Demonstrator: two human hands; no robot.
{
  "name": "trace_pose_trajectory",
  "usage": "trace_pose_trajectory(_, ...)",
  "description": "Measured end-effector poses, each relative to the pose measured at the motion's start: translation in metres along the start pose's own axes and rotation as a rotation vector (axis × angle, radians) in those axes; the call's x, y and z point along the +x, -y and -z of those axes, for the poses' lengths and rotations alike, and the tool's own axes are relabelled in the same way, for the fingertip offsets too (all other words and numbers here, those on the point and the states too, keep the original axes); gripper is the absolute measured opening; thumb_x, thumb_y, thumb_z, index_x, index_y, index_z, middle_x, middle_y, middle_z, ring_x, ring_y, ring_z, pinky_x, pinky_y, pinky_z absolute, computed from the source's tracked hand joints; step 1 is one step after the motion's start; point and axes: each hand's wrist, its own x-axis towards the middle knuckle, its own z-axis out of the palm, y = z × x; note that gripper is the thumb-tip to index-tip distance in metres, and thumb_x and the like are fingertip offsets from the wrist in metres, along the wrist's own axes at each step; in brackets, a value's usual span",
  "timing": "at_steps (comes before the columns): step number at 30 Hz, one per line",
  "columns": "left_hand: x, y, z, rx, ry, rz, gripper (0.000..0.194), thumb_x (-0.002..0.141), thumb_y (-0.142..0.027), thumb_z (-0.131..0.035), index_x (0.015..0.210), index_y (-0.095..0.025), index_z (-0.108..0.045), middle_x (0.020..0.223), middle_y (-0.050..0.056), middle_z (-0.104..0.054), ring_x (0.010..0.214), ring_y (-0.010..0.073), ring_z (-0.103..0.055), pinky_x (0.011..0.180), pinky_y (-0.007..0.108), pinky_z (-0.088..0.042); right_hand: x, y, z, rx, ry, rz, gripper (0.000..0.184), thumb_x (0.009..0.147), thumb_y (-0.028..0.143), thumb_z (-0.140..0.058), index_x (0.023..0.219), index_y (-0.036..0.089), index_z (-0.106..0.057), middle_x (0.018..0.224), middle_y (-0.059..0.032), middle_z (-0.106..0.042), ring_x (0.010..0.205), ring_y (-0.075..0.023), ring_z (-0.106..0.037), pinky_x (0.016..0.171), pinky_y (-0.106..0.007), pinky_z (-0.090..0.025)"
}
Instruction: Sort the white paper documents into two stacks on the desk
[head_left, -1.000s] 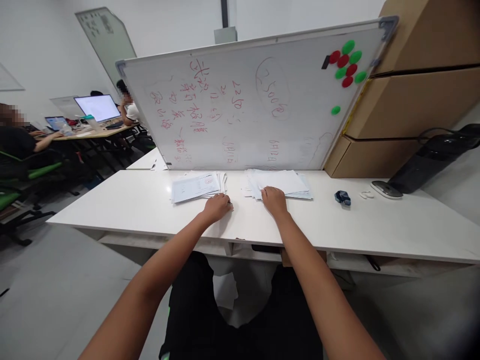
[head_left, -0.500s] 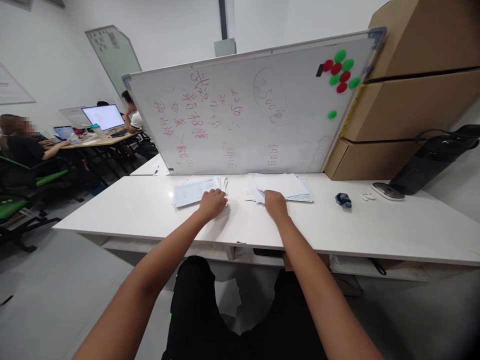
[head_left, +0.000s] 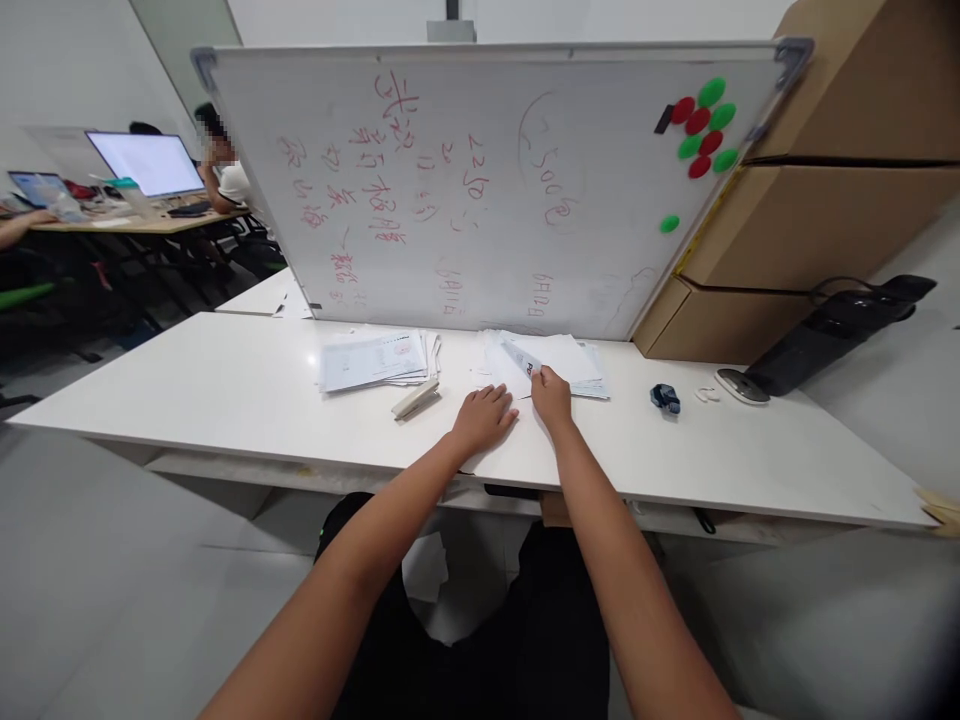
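Note:
My right hand (head_left: 553,400) pinches the near edge of a sheet of paper (head_left: 523,358), whose corner is turned up to show dark print. That sheet belongs to a loose pile of papers (head_left: 592,383) in front of the whiteboard. Beside it, my left hand (head_left: 484,420) lies flat on the table with its fingers stretched toward the pile's left edge. It holds nothing. A pale stapler (head_left: 416,399) lies to its left, just in front of a second stack of printed papers (head_left: 367,362) with a red stamp on the top sheet.
The white table (head_left: 247,400) is backed by a leaning whiteboard (head_left: 480,200) with red writing and magnets. Cardboard boxes (head_left: 720,320) are stacked at right, near a dark bottle (head_left: 832,330), a mouse-like object (head_left: 742,386) and a small blue item (head_left: 665,399). People sit at a desk far left.
My left hand has moved right from the left stack, uncovering the stapler on the table. My right hand has turned up a sheet's corner. The head view has shifted.

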Motion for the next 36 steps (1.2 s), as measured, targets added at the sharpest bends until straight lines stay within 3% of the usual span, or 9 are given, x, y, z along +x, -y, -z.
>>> trace_pose_trajectory(4,-0.001,0.003,0.001,-0.004,-0.015,0.009,0.042,0.096,-0.041,-0.031,0.128,-0.022,-0.05,0.145,0.006,-0.043,0.131,0.0236,-0.038,0.104,0.04,-0.031,-0.003,0.0,0.006,-0.17,0.148,0.171,0.035,0.091,0.027,-0.036,0.116,0.019,-0.06,0.098,-0.01,-0.07,0.087,-0.0236,-0.062,0.077,-0.032,-0.044)
trace_pose_trajectory(9,-0.001,0.002,-0.002,-0.016,-0.011,0.025,0.043,0.096,-0.039,-0.03,0.13,-0.021,-0.05,0.145,0.006,-0.043,0.132,0.0233,-0.037,0.105,0.039,-0.029,-0.01,-0.005,0.012,-0.101,0.217,0.227,0.056,0.085,0.019,-0.043,0.141,0.018,-0.035,0.13,-0.0098,-0.059,0.11,-0.0243,-0.059,0.093,-0.037,-0.045)
trace_pose_trajectory(15,-0.002,0.003,-0.005,-0.031,-0.007,0.04,0.046,0.096,-0.041,-0.03,0.133,-0.02,-0.047,0.146,0.005,-0.042,0.132,0.0234,-0.036,0.107,0.039,-0.028,-0.012,-0.011,0.011,-0.027,0.227,0.226,0.061,0.077,0.011,-0.044,0.138,0.018,-0.039,0.135,-0.0089,-0.054,0.12,-0.023,-0.053,0.101,-0.039,-0.042)
trace_pose_trajectory(22,-0.002,0.005,-0.007,-0.048,-0.026,0.035,0.044,0.096,-0.04,-0.031,0.132,-0.021,-0.048,0.145,0.006,-0.043,0.131,0.024,-0.036,0.106,0.04,-0.028,-0.01,-0.02,0.004,-0.032,0.176,0.382,0.051,0.081,0.022,-0.05,0.131,0.016,-0.049,0.136,-0.0099,-0.053,0.127,-0.0219,-0.047,0.11,-0.04,-0.034)
trace_pose_trajectory(30,-0.002,0.004,-0.013,-0.061,-0.106,0.017,0.039,0.094,-0.038,-0.037,0.124,-0.019,-0.054,0.14,0.007,-0.048,0.126,0.0256,-0.041,0.102,0.041,-0.031,-0.011,-0.022,-0.002,-0.026,0.058,0.426,0.035,0.09,0.026,-0.039,0.114,0.016,-0.063,0.123,-0.0111,-0.063,0.12,-0.0233,-0.054,0.104,-0.042,-0.04)
trace_pose_trajectory(36,0.005,0.007,-0.01,-0.176,-0.138,0.044,0.033,0.093,-0.036,-0.041,0.112,-0.019,-0.062,0.132,0.009,-0.054,0.122,0.0255,-0.043,0.1,0.042,-0.032,-0.012,-0.015,0.006,-0.2,-0.109,0.334,0.039,0.093,0.027,-0.032,0.108,0.011,-0.064,0.095,-0.0152,-0.072,0.086,-0.027,-0.067,0.078,-0.04,-0.052)
